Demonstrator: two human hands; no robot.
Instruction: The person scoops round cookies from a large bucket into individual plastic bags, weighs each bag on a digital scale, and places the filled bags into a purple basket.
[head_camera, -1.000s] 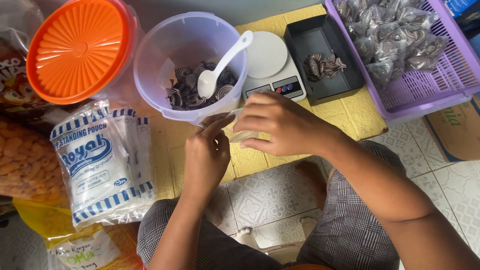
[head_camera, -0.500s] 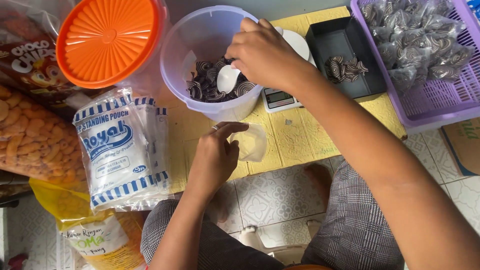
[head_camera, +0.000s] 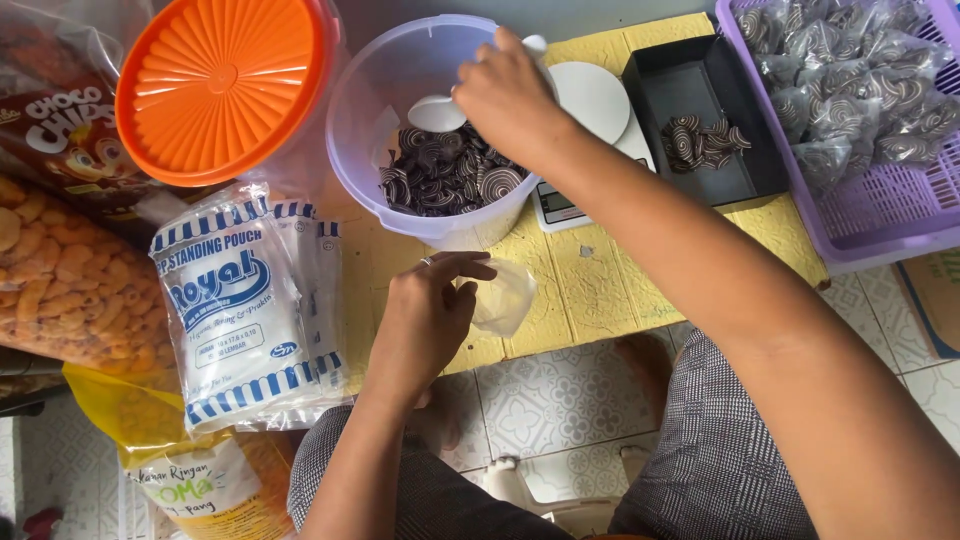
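From the head camera, your right hand grips the white spoon inside the tub of swirl cookies, at the table's far edge. Your left hand pinches the clear pouch directly below it, nearer you.

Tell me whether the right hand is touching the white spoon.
Touching. The head view shows the right hand closed on the handle of the white spoon inside the tub, with the handle tip poking out behind the fingers.
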